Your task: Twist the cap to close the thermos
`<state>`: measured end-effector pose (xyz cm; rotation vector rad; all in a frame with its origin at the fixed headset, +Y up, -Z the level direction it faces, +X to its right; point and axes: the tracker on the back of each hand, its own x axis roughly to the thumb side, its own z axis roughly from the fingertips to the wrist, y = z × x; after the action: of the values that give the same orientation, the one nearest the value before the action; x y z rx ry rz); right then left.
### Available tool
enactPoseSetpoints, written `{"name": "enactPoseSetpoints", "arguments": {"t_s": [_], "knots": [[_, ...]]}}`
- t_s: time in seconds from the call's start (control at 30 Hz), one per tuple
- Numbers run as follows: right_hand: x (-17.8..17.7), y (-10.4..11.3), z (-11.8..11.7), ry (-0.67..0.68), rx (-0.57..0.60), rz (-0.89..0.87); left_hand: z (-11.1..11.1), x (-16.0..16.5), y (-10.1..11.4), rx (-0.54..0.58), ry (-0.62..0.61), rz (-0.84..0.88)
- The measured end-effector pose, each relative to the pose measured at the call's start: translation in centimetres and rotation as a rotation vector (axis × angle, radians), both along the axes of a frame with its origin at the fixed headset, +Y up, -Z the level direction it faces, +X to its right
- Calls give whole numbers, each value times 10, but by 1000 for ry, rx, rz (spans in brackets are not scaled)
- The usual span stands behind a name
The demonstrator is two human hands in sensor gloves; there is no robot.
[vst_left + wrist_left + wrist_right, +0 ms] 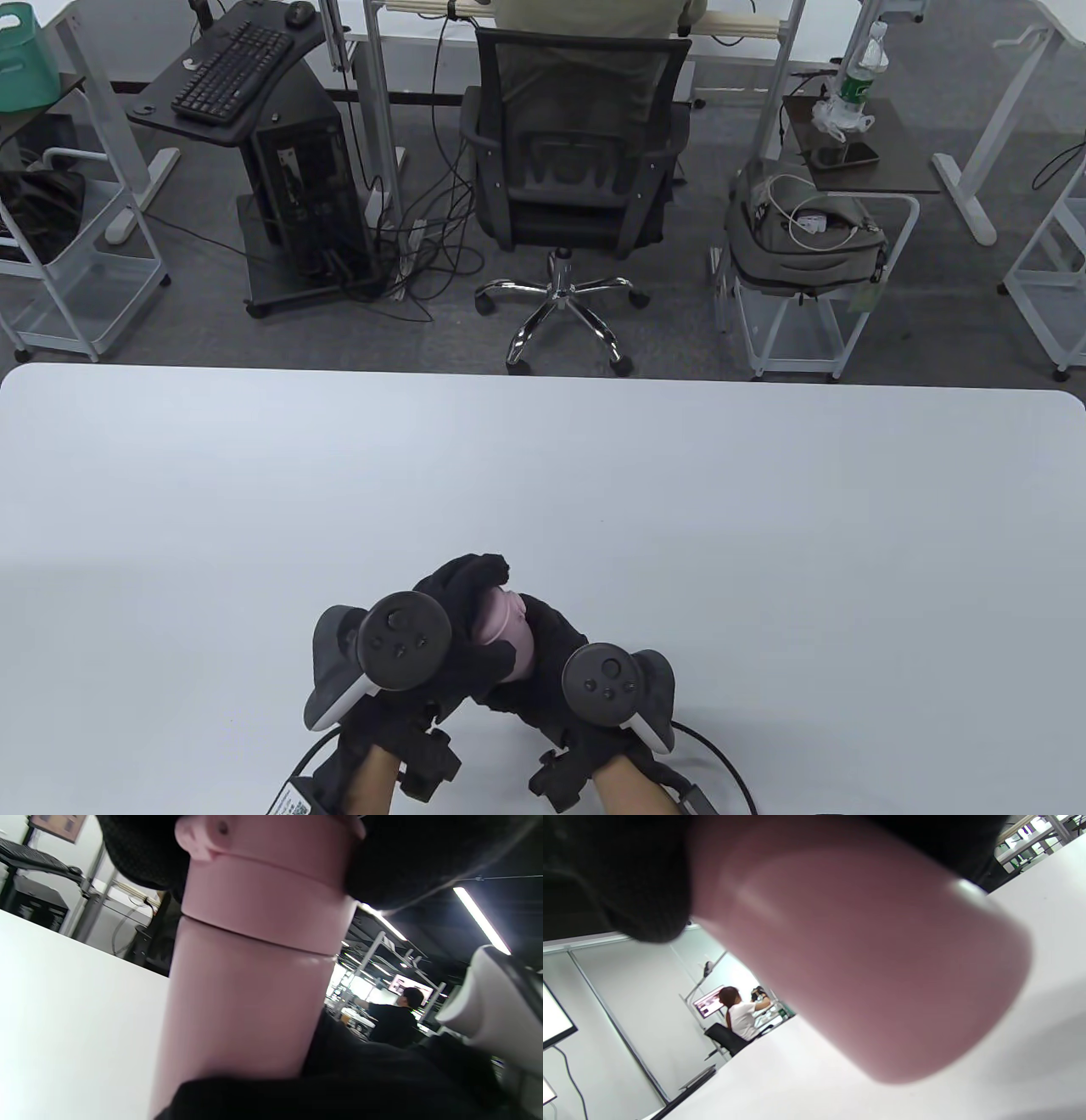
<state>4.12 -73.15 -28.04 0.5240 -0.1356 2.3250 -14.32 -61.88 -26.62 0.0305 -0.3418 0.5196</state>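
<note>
- Where the two hands meet near the front edge of the white counter [543,475], the thermos [507,632] is held between them, only part of its pink top showing in the table view.
- The thermos [242,1005] is a matte pink cylinder; the left wrist view shows a smooth body with a thin seam line below the cap [271,895].
- The cap is the same pink, slightly wider than the body, with a small lug and a dark hole on its upper band.
- The cap sits on the body; whether it is fully tightened cannot be told.
- The left hand [441,628] is clenched over the top, its gloved fingers [140,849] wrapping the cap from both sides.
- The right hand [551,671] grips the body lower down; its fingers [611,878] curl around the pink wall.
- In the right wrist view the thermos base [925,1005] appears raised off the counter, tilted.
</note>
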Motion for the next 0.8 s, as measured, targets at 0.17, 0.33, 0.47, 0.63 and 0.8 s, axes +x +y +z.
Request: {"name": "enactPoseSetpoints", "arguments": {"t_s": [0.17, 0.33, 0.47, 0.63, 0.8], "knots": [[-1, 0, 0, 5, -9, -8, -2, -3, -1, -57, -49, 31], [-2, 0, 1, -11, 8, 15, 5, 0, -2, -113, 299, -174], [-4, -1, 2, -17, 5, 37, 8, 7, -2, -106, 374, -226], [-4, -1, 2, -24, 7, 36, 9, 11, -1, -41, 352, -201], [-1, 0, 1, -30, 5, 22, 6, 9, -2, -12, 243, -139]]}}
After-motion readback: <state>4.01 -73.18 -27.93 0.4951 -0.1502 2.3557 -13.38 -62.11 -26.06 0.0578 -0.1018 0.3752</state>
